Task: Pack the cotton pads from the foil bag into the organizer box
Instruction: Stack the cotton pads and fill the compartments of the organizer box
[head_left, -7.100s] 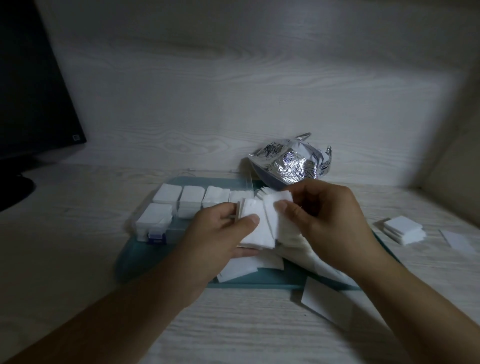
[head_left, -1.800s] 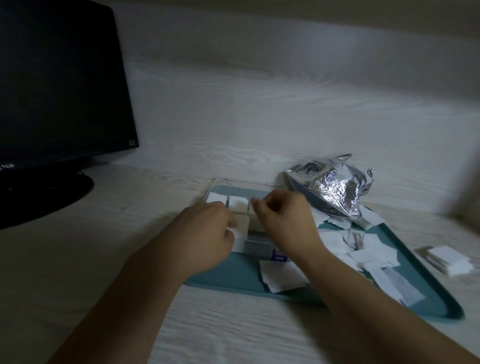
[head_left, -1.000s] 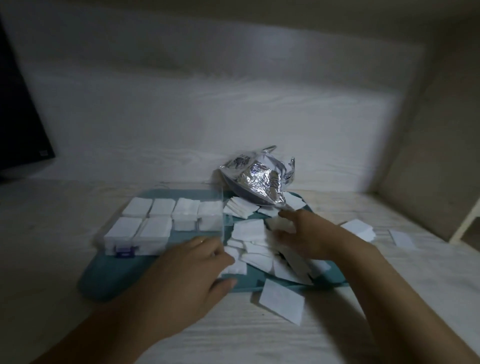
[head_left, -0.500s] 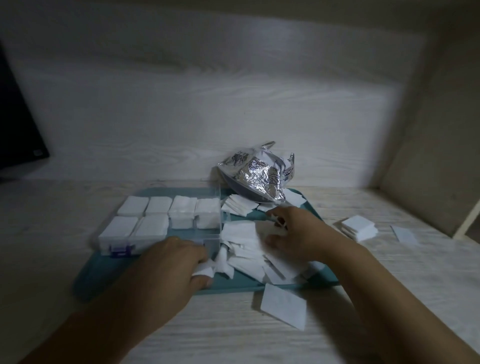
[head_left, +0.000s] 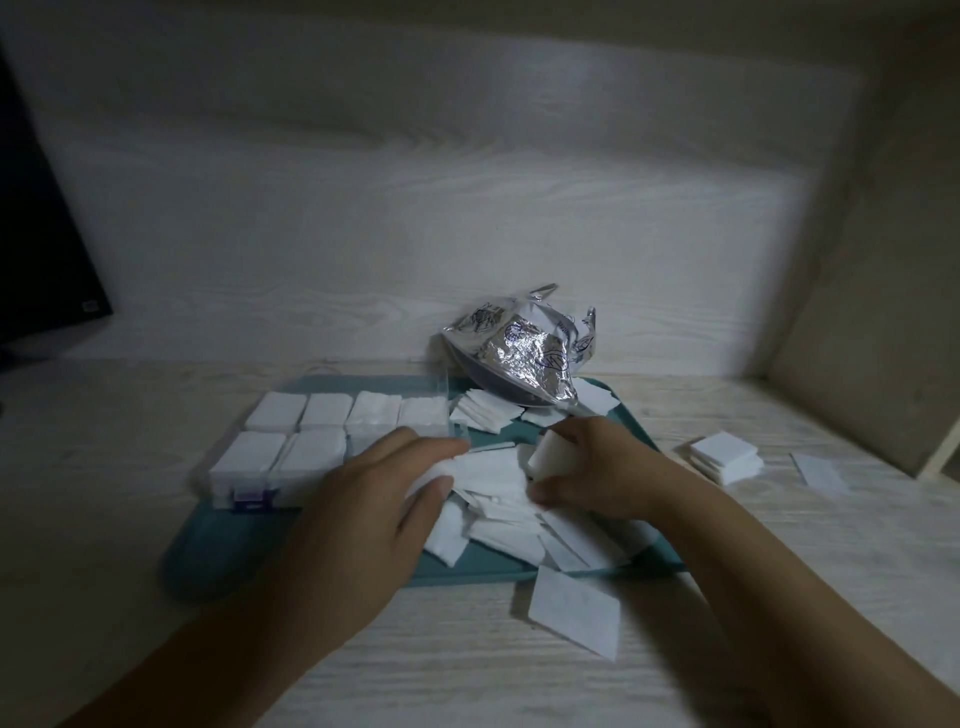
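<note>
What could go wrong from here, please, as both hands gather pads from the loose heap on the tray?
1. The single pad already lies off the tray on the desk; sweeping the heap could push more over the rim.
2. The left hand works close to the filled box and may knock stacks out.
3. The right hand holds a small bundle; a loose grip could scatter it.

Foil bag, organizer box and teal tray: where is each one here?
foil bag (head_left: 522, 358), head view, on its crinkled silver front.
organizer box (head_left: 291, 444), head view, on a filled front compartment.
teal tray (head_left: 478, 569), head view, on its bare near rim.

crinkled shiny foil bag, matt wood-grain desk
</note>
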